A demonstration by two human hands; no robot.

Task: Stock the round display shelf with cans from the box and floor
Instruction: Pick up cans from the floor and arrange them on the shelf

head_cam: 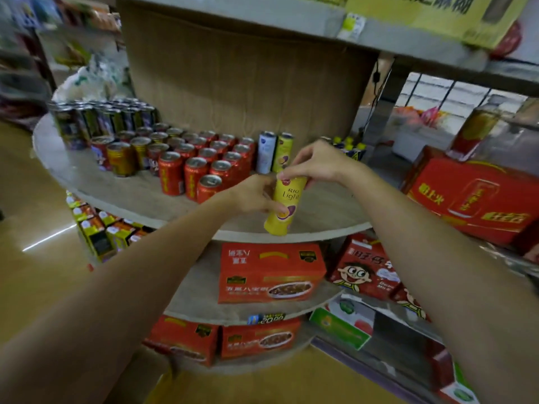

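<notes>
Shelf's maybe half stocked, red cans (198,167) already lined up on the round display shelf (122,191), and both the left hand (256,193) and right hand (315,164) are gripping a yellow can (284,205) at the front edge, with bare space beside it left to fill.

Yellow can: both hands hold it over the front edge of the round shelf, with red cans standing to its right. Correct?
Not quite. In the head view the red cans stand left of the yellow can; both hands, left and right, do hold it over the round shelf edge.
</notes>
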